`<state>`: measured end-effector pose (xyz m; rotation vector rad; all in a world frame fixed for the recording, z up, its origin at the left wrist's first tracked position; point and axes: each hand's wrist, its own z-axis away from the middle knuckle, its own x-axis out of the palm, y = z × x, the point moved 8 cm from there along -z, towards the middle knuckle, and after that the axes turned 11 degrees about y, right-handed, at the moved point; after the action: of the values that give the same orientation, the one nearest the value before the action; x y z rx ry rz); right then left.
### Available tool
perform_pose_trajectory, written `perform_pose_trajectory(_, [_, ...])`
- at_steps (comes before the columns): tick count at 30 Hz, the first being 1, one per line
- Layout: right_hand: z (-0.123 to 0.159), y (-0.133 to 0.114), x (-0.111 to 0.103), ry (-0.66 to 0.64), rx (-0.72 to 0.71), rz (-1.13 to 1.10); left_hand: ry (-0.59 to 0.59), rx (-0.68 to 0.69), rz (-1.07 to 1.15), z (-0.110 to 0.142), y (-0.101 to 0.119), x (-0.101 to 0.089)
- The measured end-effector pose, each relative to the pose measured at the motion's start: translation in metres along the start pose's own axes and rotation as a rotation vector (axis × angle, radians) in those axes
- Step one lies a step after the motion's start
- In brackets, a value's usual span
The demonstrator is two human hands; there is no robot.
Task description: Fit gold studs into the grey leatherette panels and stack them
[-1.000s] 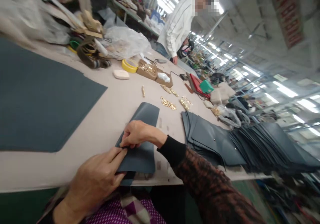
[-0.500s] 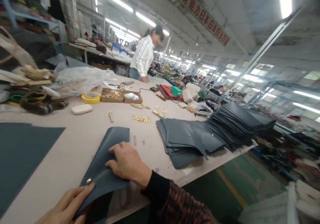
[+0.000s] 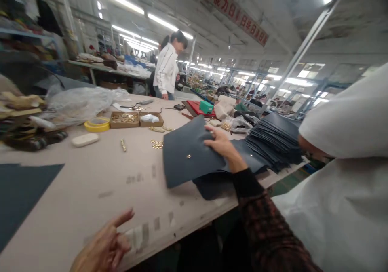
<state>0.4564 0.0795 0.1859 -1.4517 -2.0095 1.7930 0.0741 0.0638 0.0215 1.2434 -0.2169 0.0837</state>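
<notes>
Head view has the flat, dark blue-grey, leathery panel (image 3: 192,150) partly over the similar dark panel pile (image 3: 268,142), fingers of my right hand (image 3: 221,143) gripping its edge. My left hand (image 3: 104,245) is empty, index finger out, by the pale tabletop's (image 3: 136,199) near edge. Farther back: small gold metal pieces (image 3: 157,144), 2 open brown cardboard boxes (image 3: 124,119) (image 3: 151,119), 1 yellow tape roll (image 3: 97,124).

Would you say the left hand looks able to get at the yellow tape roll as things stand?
Probably yes: the left hand seems empty, and mostly bare tabletop leads to the yellow tape roll, with only the white block close in front.
</notes>
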Motion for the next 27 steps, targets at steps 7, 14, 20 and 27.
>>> perform_pose_trajectory(7, [-0.024, 0.076, -0.117, 0.291, 0.191, 0.73, -0.099, -0.362, 0.613, 0.006, 0.021, 0.02])
perform_pose_trajectory(14, [0.129, -0.007, 0.079, -0.332, -0.219, 0.027, -0.11, -0.363, 0.681, 0.005, 0.016, 0.025])
perform_pose_trajectory(20, [0.24, -0.089, 0.185, -0.639, -0.51, -0.166, -0.047, -0.356, 0.639, 0.004, 0.019, 0.011])
perform_pose_trajectory(27, [0.243, -0.079, 0.232, -0.718, -0.364, -0.216, -0.017, -0.389, 0.599, -0.029, -0.011, -0.024])
